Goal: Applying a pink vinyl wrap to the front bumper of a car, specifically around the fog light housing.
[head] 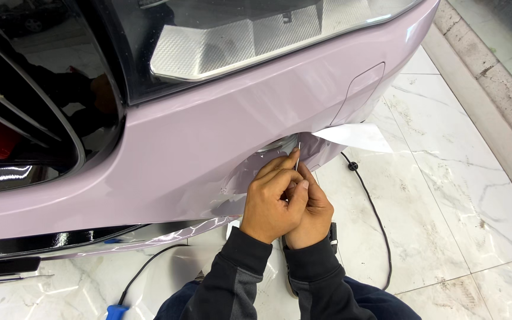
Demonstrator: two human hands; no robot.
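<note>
A car's front bumper (208, 136) wears glossy pale pink film. At its lower recess my left hand (272, 201) and my right hand (312, 213) press together. Between the fingers a thin metal blade (297, 155) points up at the film's edge; the left fingers wrap its lower part and the right hand closes beside them. A loose white flap of film backing (357, 136) sticks out to the right of the recess. Wrinkled film lies under my hands.
A black grille (25, 118) and a headlight (256, 35) sit above the bumper. A black cable (377, 219) snakes across the white marble floor (445, 195). A blue-handled tool (115, 311) lies on the floor at lower left. A stone kerb (493, 71) runs at right.
</note>
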